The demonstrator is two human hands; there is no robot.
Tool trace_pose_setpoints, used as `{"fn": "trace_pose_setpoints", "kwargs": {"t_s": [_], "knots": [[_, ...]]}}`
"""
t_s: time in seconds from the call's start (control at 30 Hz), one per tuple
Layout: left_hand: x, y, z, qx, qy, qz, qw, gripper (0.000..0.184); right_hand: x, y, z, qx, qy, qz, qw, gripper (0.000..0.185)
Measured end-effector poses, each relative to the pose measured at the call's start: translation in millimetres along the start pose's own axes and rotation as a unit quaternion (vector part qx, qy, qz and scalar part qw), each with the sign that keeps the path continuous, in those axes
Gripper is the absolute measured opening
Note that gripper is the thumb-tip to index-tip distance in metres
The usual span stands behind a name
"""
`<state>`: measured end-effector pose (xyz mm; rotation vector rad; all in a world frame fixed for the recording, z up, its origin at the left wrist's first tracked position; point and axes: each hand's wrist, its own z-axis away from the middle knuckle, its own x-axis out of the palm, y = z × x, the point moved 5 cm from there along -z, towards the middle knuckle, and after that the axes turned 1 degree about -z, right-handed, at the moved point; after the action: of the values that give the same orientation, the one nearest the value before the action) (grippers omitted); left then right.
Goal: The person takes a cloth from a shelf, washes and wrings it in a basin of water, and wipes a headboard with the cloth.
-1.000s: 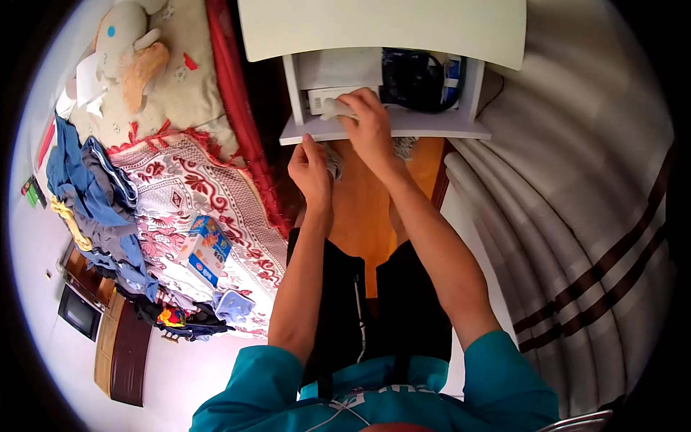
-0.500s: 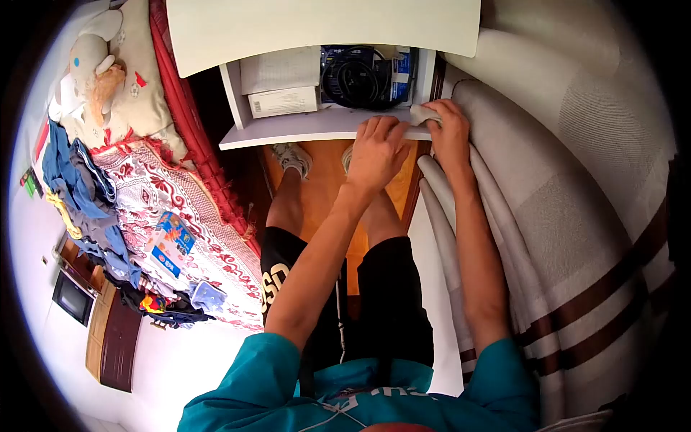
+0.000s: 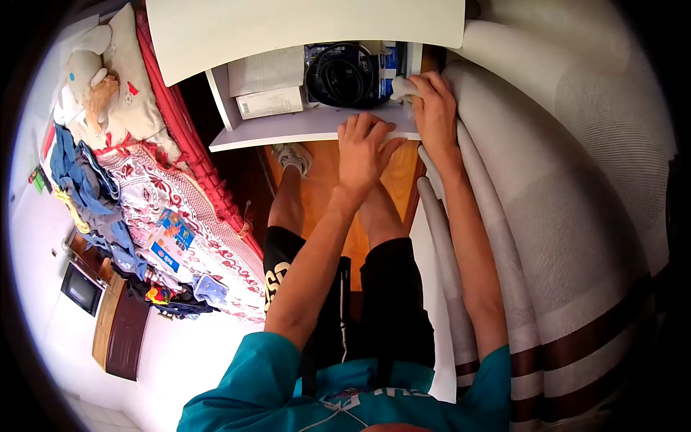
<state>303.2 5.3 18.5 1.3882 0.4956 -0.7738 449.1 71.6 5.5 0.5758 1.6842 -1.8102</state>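
A white drawer (image 3: 288,134) stands pulled out beneath a pale desktop (image 3: 309,29). My left hand (image 3: 362,147) has its fingers curled over the drawer's front edge, thumb out to the side. Pinched in the fingers of my right hand (image 3: 435,111) is a crumpled whitish cloth or tissue (image 3: 404,89), over the drawer's right end. Inside the drawer lie a coiled black cable or belt (image 3: 341,75), a white box (image 3: 271,103), a larger pale box or stack (image 3: 266,70) behind it, and blue packaging (image 3: 389,61) on the right.
Grey curtains with brown stripes (image 3: 547,216) hang close along my right arm. On the left is a bed with a red-patterned cover (image 3: 155,194), holding a plush toy (image 3: 88,72), heaped clothes (image 3: 86,187) and a blue box (image 3: 171,240). My legs stand below the drawer on a wooden floor (image 3: 324,194).
My right hand has moved from the drawer's front edge inward over its right end, carrying the whitish cloth or tissue. My left hand stays at the front edge. The view has shifted slightly.
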Motion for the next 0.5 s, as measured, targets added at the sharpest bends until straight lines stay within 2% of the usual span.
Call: {"fn": "trace_pose_setpoints", "kwargs": {"t_s": [0.1, 0.23, 0.27, 0.33, 0.47, 0.5], "knots": [[-1.3, 1.9, -5.0, -0.005, -0.009, 0.002, 1.0, 0.028, 2.0, 13.3, 27.8, 0.01, -0.048, -0.06, 0.997, 0.037], [-1.1, -1.0, -5.0, -0.026, -0.018, 0.01, 0.999, 0.026, 0.0, 16.9, 22.4, 0.022, -0.093, -0.055, 0.994, 0.037], [0.4, -1.1, -6.7, -0.024, -0.015, 0.011, 1.0, 0.026, -1.0, 17.3, 18.2, 0.019, -0.091, -0.053, 0.994, 0.037], [-2.2, 2.7, -7.9, -0.022, -0.013, -0.006, 1.0, 0.026, -6.1, 7.5, 13.0, -0.047, -0.055, -0.018, 0.997, 0.035], [-5.0, 2.4, -21.4, -0.036, -0.025, 0.016, 0.999, 0.03, -11.1, 7.0, 1.7, -0.009, -0.04, -0.021, 0.999, 0.036], [-5.4, 2.5, -30.5, -0.077, -0.039, 0.064, 0.994, 0.033, -13.0, 11.1, 3.9, 0.007, -0.04, -0.032, 0.999, 0.038]]}}
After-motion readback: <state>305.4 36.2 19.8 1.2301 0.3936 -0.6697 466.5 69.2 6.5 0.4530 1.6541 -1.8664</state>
